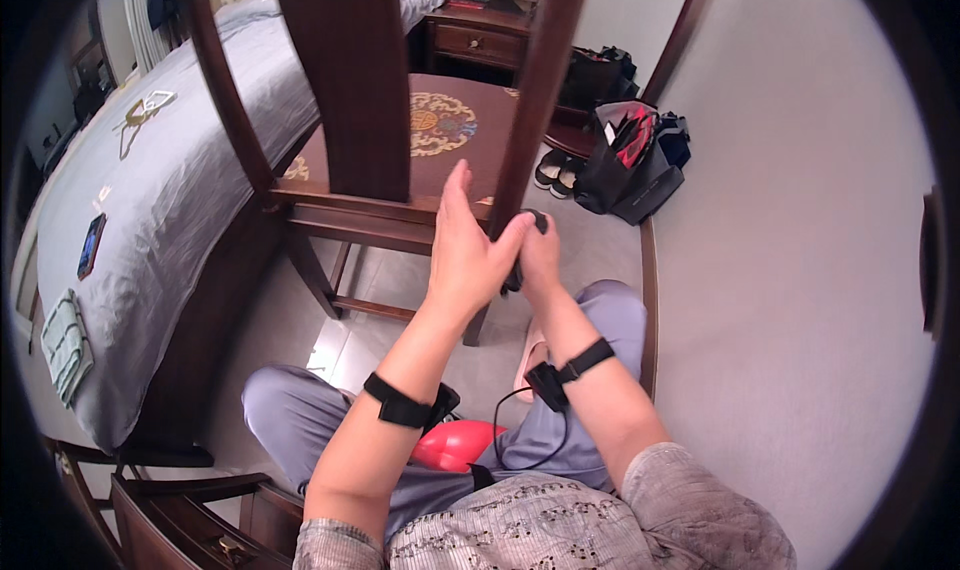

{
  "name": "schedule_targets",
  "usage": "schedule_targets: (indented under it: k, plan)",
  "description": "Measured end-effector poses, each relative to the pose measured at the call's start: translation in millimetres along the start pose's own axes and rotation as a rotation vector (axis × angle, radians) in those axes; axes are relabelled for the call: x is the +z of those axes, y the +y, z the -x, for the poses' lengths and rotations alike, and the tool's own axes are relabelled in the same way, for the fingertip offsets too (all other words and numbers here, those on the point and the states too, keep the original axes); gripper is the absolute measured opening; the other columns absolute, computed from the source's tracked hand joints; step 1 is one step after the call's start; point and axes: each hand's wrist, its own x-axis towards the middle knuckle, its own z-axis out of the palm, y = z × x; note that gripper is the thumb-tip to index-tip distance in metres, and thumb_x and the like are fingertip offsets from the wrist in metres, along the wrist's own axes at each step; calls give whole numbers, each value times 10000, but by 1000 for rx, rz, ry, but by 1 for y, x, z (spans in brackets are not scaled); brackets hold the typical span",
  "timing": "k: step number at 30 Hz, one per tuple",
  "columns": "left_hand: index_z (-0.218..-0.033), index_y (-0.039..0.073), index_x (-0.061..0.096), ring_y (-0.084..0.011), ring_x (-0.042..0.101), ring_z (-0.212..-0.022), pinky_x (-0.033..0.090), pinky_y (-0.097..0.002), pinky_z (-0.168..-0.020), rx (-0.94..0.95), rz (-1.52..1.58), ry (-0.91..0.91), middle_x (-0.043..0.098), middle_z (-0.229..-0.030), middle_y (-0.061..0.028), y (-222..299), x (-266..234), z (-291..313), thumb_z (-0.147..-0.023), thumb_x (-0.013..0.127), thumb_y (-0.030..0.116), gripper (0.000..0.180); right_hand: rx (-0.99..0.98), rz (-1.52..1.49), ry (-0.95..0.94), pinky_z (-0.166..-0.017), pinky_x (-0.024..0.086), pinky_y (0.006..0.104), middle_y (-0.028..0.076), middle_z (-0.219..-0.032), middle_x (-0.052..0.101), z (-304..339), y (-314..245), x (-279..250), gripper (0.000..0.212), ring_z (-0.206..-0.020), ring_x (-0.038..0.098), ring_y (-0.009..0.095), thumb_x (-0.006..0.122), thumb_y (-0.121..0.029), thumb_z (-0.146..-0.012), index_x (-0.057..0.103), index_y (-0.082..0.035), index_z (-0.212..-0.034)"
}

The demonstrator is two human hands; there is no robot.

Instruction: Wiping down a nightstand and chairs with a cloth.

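Note:
A dark wooden chair (pixel 365 90) stands in front of me with its back toward me, and its brown seat cushion (pixel 440 110) bears a gold pattern. My left hand (pixel 468 245) is open beside the right back post, fingers stretched upward and thumb reaching toward the other hand. On the right side of that post, my right hand (pixel 541 255) is closed around something small and black, mostly hidden by the fingers; its kind cannot be made out. Whether it touches the post is unclear.
To the left, a bed with a grey-blue sheet (pixel 190 160) holds a phone (pixel 92 245) and a folded cloth (pixel 67 345). Black bags (pixel 625 165) and shoes (pixel 555 170) lie by the right wall (pixel 780 270). A red glossy object (pixel 457 444) sits between my legs.

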Motion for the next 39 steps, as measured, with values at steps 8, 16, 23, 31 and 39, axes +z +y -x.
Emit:
schedule_targets:
  k: [8, 16, 23, 31, 39]
  plan:
    - [-1088, 20, 525, -312, 669, -779, 509, -389, -721, -221, 77, 207, 671, -854, -160, -25, 77, -29, -814, 731, 176, 377, -105, 113, -109, -806, 477, 310, 113, -930, 689, 1, -2, -15, 272, -882, 646, 206, 628, -202, -843, 632, -21, -1047]
    - [-985, 15, 539, -94, 556, -764, 468, -248, -698, -168, 124, 211, 595, -870, -26, -28, 36, -7, -821, 720, 34, 244, -156, 290, -308, -943, 438, 434, 219, -1207, 584, 52, -9, -14, 409, -1128, 554, 400, 603, -304, -914, 512, -117, -1267]
    - [-1084, 9, 489, -154, 605, -757, 500, -284, -729, -236, 164, 245, 590, -842, -63, -6, -28, 9, -830, 631, -98, 310, -313, 268, 64, -1025, 331, 485, 271, -1282, 407, 14, 51, 33, 557, -1171, 440, 437, 553, -299, -952, 332, -51, -1399]
    - [-1052, 30, 487, -165, 600, -761, 488, -302, -770, -274, 129, 171, 591, -823, -77, 11, -45, 31, -828, 610, -102, 287, -191, 296, 303, -1042, 344, 455, 290, -1316, 402, -99, 43, 30, 609, -1211, 431, 426, 500, -397, -941, 366, -14, -1395]
    - [-1118, 19, 459, -165, 588, -809, 472, -293, -833, -296, 150, 178, 598, -845, -86, 15, -36, 46, -785, 638, -116, 401, 274, 149, 178, -1019, 387, 407, 254, -1319, 528, -251, 33, -28, 636, -1243, 498, 353, 550, -411, -891, 471, 76, -1293]
